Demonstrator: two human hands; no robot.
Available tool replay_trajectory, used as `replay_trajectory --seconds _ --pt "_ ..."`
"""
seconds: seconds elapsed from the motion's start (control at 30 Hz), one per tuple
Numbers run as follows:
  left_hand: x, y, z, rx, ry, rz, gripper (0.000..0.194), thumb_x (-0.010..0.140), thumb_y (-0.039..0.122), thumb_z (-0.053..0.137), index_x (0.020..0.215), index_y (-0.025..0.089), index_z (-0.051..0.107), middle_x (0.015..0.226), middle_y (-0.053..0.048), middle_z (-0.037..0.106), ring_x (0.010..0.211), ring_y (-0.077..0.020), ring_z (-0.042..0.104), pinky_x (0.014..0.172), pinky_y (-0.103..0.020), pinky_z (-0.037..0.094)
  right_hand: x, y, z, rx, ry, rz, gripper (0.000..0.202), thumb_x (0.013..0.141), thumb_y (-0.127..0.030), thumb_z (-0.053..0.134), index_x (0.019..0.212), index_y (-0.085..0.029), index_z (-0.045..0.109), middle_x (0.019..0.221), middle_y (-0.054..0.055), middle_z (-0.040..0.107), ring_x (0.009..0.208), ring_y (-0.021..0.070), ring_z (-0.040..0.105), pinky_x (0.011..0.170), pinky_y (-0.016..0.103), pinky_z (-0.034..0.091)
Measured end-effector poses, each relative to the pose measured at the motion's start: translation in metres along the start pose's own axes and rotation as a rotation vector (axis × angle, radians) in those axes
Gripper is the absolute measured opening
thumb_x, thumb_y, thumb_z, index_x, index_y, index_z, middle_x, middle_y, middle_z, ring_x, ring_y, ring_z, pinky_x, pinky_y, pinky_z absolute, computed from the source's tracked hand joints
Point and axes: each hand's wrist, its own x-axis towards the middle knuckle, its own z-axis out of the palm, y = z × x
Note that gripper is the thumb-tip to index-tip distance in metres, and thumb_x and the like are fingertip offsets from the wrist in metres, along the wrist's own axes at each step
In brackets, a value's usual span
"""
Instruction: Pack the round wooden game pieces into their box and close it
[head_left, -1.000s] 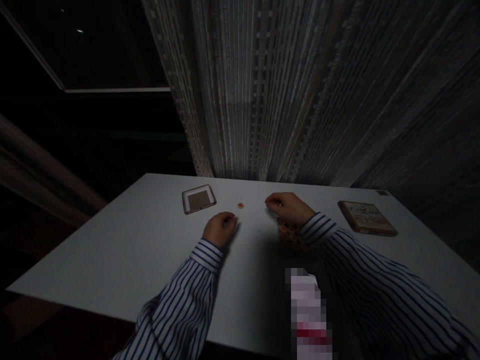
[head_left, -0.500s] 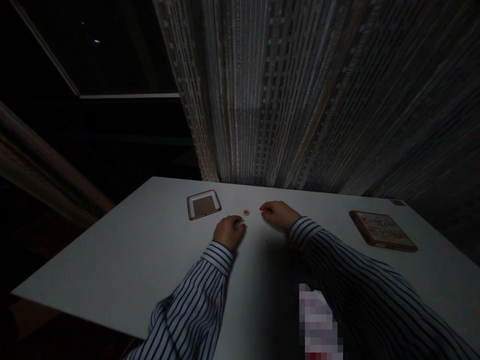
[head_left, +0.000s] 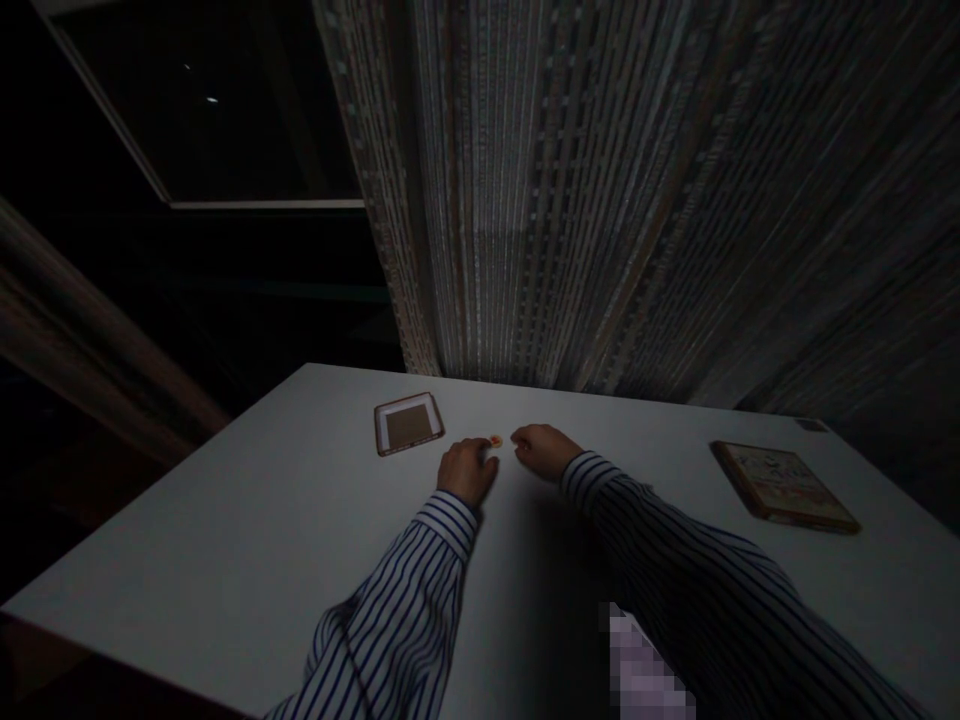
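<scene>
A small round disc [head_left: 496, 441], pale with a reddish-orange mark, lies on the white table [head_left: 247, 560] between my two hands. My left hand [head_left: 466, 472] rests at its left, thumb and forefinger apart, and the forefinger's tip is at the disc's edge; whether it touches cannot be made out. Just right of the disc is my right hand [head_left: 547, 451], its fingers loosely bent with a small gap at the thumb. I see nothing held in either hand. The picture is dim, so fine detail is lost.
A shallow tray-like box part [head_left: 379, 438] with a brown inside lies left of my left hand. On the right is a flat box [head_left: 784, 487] with a printed top. A small dark rectangle [head_left: 810, 425] sits at the far right corner. A striped curtain [head_left: 510, 200] hangs behind the table.
My left hand has moved slightly right, toward the disc. My right hand has come left, closer to it. The whole view has shifted a little.
</scene>
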Motion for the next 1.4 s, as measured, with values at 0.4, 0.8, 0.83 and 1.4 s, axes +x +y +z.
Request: replay_trajectory --seconds 0.4,0.8,0.83,1.4 --pt "0.013 0.001 0.006 0.091 0.009 0.044 0.033 0.078 0.033 0.055 0.107 0.016 0.062 0.107 -0.009 0.064 0.102 -0.0246 0.054 0.086 -0.033 0.041 0.010 0.009 0.010 -0.003 0.017 -0.033 0.033 0.078 -0.025 0.046 0.105 -0.015 0.062 0.106 0.012 0.064 0.099 0.0215 0.057 0.081 0.028 0.039" --pt "0.019 0.004 0.011 0.127 0.048 0.086 0.026 0.082 0.034 0.051 0.095 0.018 0.066 0.102 -0.009 0.064 0.098 -0.0231 0.054 0.081 -0.032 0.040 0.011 0.010 0.009 0.002 0.002 -0.050 0.034 0.077 -0.024 0.046 0.105 -0.015 0.063 0.107 0.013 0.063 0.098 0.0220 0.058 0.082 0.029 0.040" --pt "0.019 0.004 0.011 0.126 0.052 0.089 0.026 0.082 0.034 0.050 0.094 0.018 0.066 0.102 -0.009 0.064 0.097 -0.0228 0.055 0.081 -0.032 0.040 0.010 0.010 0.009 0.003 0.003 -0.050 0.034 0.078 -0.024 0.046 0.106 -0.015 0.062 0.107 0.013 0.063 0.098 0.0220 0.058 0.082 0.029 0.040" --pt "0.020 0.006 0.014 0.131 0.059 0.109 0.025 0.080 0.030 0.050 0.095 0.018 0.066 0.103 -0.008 0.064 0.097 -0.0226 0.054 0.083 -0.031 0.039 0.006 0.011 0.008 -0.002 0.019 -0.046 0.033 0.078 -0.025 0.044 0.104 -0.015 0.063 0.105 0.013 0.064 0.098 0.0221 0.058 0.081 0.029 0.040"
